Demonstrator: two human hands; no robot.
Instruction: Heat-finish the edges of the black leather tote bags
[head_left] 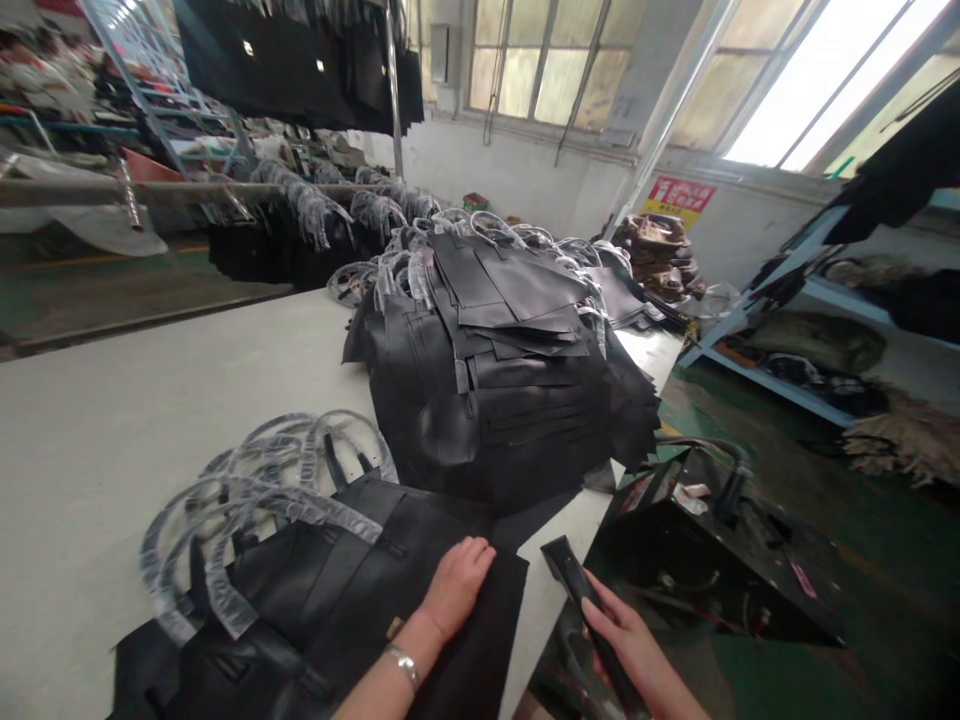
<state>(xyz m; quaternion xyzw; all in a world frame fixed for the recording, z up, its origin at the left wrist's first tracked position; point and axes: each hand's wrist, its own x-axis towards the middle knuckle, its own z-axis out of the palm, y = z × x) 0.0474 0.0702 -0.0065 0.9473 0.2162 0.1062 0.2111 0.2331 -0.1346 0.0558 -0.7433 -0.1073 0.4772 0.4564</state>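
My left hand (459, 582), fingers curled together, presses on a black leather bag panel (405, 525) near its right edge; the fingertips seem to grip it, though their undersides are hidden. The panel tops a small stack of black panels with handles (307, 500) wrapped in clear plastic, lying on the pale table (247, 350). My right hand (622, 635) is wrapped around a black handheld tool (574, 575) with a broad flat head, shaped like a hair clipper. The tool is held just off the table's right edge, apart from the panels.
Behind the stack rises a large pile of black bag panels (510, 400) with plastic-wrapped handles. A black box-like machine (712, 560) stands right of the table. Blue shelves (787, 380) hold fabric farther right. Black panels (300, 60) hang at the back left.
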